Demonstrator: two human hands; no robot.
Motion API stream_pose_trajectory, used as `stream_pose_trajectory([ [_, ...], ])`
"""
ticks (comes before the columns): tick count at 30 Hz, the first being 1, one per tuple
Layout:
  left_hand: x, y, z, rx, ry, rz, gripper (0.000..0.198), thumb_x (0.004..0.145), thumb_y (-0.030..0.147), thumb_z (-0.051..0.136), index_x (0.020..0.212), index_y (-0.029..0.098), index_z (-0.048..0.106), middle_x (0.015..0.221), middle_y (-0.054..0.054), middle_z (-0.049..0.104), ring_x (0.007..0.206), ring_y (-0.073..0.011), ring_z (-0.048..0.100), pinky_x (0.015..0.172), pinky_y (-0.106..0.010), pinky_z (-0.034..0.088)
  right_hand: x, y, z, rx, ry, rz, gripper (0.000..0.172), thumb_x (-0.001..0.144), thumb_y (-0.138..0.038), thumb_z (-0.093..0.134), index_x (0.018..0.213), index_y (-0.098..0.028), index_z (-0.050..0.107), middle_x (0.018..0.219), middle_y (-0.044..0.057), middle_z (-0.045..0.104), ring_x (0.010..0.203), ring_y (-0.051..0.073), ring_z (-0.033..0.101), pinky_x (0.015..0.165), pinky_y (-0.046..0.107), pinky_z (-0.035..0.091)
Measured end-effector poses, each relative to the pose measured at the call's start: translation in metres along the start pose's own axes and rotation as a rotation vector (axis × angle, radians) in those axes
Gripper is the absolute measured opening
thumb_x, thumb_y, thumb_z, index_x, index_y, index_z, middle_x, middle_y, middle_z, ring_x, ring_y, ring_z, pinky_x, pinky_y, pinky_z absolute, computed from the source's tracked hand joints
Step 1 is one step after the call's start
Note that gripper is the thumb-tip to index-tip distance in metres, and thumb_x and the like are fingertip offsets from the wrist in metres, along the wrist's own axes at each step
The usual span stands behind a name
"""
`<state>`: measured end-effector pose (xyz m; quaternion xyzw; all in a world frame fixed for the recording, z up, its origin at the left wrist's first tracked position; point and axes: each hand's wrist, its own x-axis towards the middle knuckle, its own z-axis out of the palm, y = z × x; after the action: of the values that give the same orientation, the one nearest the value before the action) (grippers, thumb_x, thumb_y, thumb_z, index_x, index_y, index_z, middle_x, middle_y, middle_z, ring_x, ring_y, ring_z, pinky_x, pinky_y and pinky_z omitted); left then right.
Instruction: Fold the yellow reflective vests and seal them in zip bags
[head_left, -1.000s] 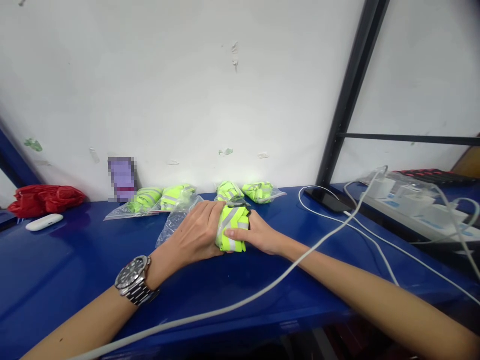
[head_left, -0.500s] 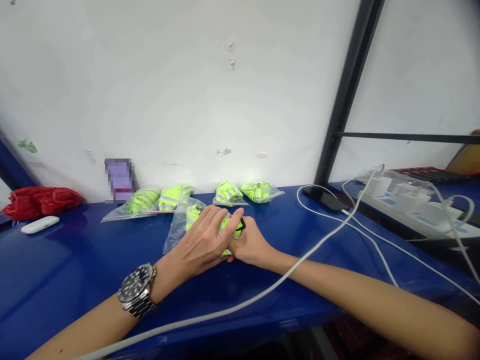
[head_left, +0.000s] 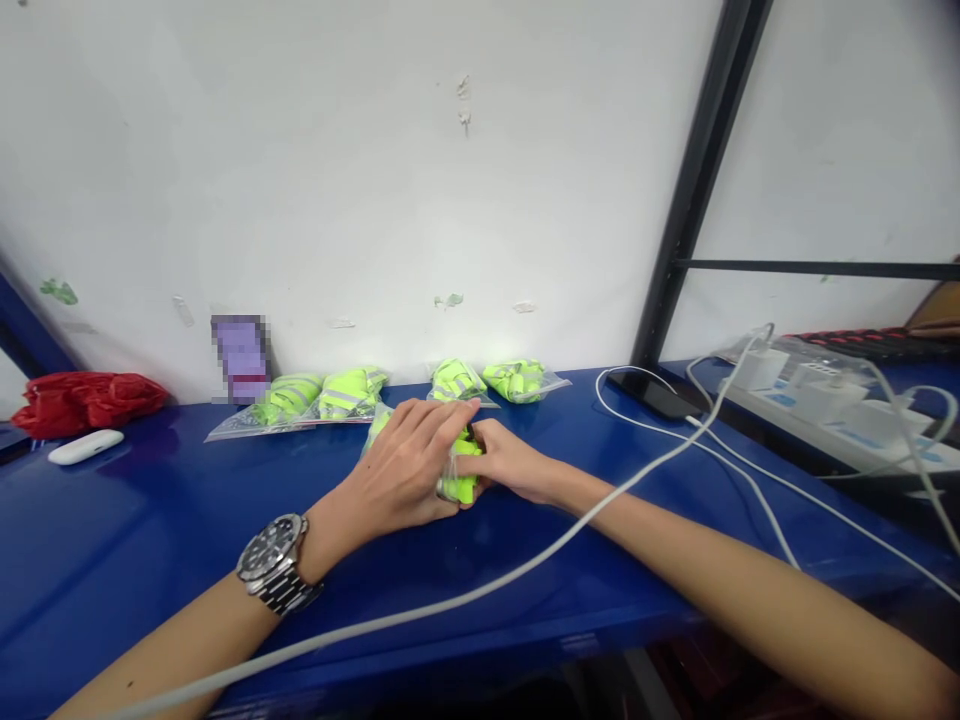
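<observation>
A neon-yellow reflective strap bundle [head_left: 466,486], with a bit of black on it, sits between my hands just above or on the blue tabletop [head_left: 150,530]. My left hand [head_left: 405,465], with a watch [head_left: 274,560] on its wrist, wraps over the bundle from the left and hides much of it. Clear plastic of a bag [head_left: 378,418] shows behind the left fingers. From the right, my right hand [head_left: 514,462] grips the bundle's end, thumb in front and fingers behind. Behind lie bagged yellow bundles with grey stripes [head_left: 351,392], some left and some right [head_left: 516,380].
A white cable [head_left: 450,628] runs across in front of my forearms. At the right are a black phone [head_left: 654,394] and a power strip with chargers [head_left: 825,405]. On the left lie a red plastic bag [head_left: 90,400], a white case [head_left: 85,447] and a blurred-out upright phone [head_left: 241,360].
My right hand has shifted its grip, its thumb now in front of the bundle's end. The bundle has turned, and the bag's loose part on the left has gone mostly behind my left hand.
</observation>
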<state>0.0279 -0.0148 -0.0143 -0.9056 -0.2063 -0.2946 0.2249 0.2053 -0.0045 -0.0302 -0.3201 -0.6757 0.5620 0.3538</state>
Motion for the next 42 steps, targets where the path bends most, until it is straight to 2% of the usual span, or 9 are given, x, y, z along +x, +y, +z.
stream_pose_trajectory([
  [5,-0.006,-0.017,-0.014,-0.028,-0.203,-0.104,0.122,0.057,0.056,0.081,0.148,0.01,0.014,0.139,-0.026,0.044,0.121,-0.0397,0.049,0.095,-0.052,0.045,-0.006,-0.004,-0.013,0.397,-0.26,0.122,0.045,0.057,-0.015,0.083,0.095,-0.014,0.059,0.09,0.003,0.065,0.079,0.015,0.068,0.073,0.027,0.059],
  [9,-0.007,-0.02,-0.015,-0.067,-0.315,-0.163,0.086,0.064,0.038,0.078,0.134,0.009,0.038,0.121,-0.022,0.057,0.11,-0.0366,0.057,0.087,-0.047,0.049,-0.003,0.003,-0.011,0.353,-0.264,0.109,0.047,0.058,-0.016,0.084,0.098,-0.013,0.059,0.09,0.002,0.065,0.081,0.014,0.068,0.076,0.027,0.059],
  [14,-0.002,-0.009,-0.002,-0.114,-0.207,-0.119,0.051,0.071,0.037,0.068,0.112,0.011,0.051,0.102,-0.016,0.063,0.096,-0.0303,0.06,0.084,-0.045,0.049,0.002,0.009,0.005,-0.154,-0.019,0.098,0.007,0.073,-0.015,0.065,0.078,-0.013,0.06,0.074,0.003,0.066,0.063,0.018,0.068,0.054,0.027,0.057],
  [17,0.001,0.0,0.002,-0.098,-0.143,-0.08,0.043,0.074,0.033,0.064,0.109,0.01,0.052,0.1,-0.016,0.063,0.094,-0.0295,0.06,0.085,-0.046,0.048,0.0,0.006,0.011,-0.62,0.107,0.054,0.01,0.073,-0.015,0.058,0.063,-0.015,0.057,0.062,0.006,0.066,0.058,0.021,0.067,0.049,0.025,0.048],
  [21,0.004,0.011,0.005,-0.076,-0.046,-0.049,0.042,0.069,0.019,0.059,0.109,0.011,0.051,0.099,-0.015,0.064,0.092,-0.0291,0.06,0.083,-0.045,0.048,-0.003,-0.002,0.014,-1.076,0.322,0.066,0.008,0.07,-0.022,0.061,0.067,-0.016,0.065,0.073,0.011,0.071,0.071,0.025,0.068,0.052,0.026,0.041],
  [26,0.003,0.009,0.007,-0.101,0.051,-0.04,0.047,0.067,0.017,0.059,0.112,0.011,0.049,0.1,-0.015,0.064,0.093,-0.0292,0.061,0.083,-0.046,0.049,0.001,-0.006,0.007,-1.157,0.236,-0.088,0.01,0.069,-0.02,0.061,0.06,-0.015,0.06,0.064,0.006,0.067,0.058,0.017,0.058,0.051,0.026,0.031],
  [33,-0.007,-0.013,-0.001,-0.166,0.051,-0.013,0.064,0.067,0.028,0.07,0.124,0.014,0.043,0.107,-0.015,0.062,0.097,-0.0288,0.061,0.084,-0.045,0.052,-0.008,-0.016,-0.015,-0.715,-0.122,-0.327,0.021,0.081,-0.034,0.065,0.073,-0.018,0.053,0.057,-0.004,0.053,0.05,0.01,0.048,0.049,0.022,0.032],
  [38,-0.006,-0.015,0.003,-0.171,0.078,-0.042,0.067,0.07,0.029,0.073,0.127,0.014,0.041,0.111,-0.016,0.061,0.103,-0.0291,0.06,0.089,-0.045,0.052,-0.011,-0.017,-0.012,-1.202,0.188,-0.346,0.024,0.084,-0.038,0.065,0.072,-0.017,0.06,0.059,0.004,0.057,0.055,0.016,0.052,0.054,0.026,0.03],
  [42,-0.004,-0.015,0.0,-0.18,0.121,-0.058,0.069,0.071,0.034,0.074,0.128,0.014,0.041,0.111,-0.015,0.061,0.1,-0.0274,0.061,0.087,-0.044,0.053,-0.017,-0.018,-0.008,-1.352,0.272,-0.524,0.031,0.09,-0.046,0.056,0.089,-0.017,0.066,0.074,0.009,0.064,0.068,0.019,0.057,0.066,0.03,0.038],
])
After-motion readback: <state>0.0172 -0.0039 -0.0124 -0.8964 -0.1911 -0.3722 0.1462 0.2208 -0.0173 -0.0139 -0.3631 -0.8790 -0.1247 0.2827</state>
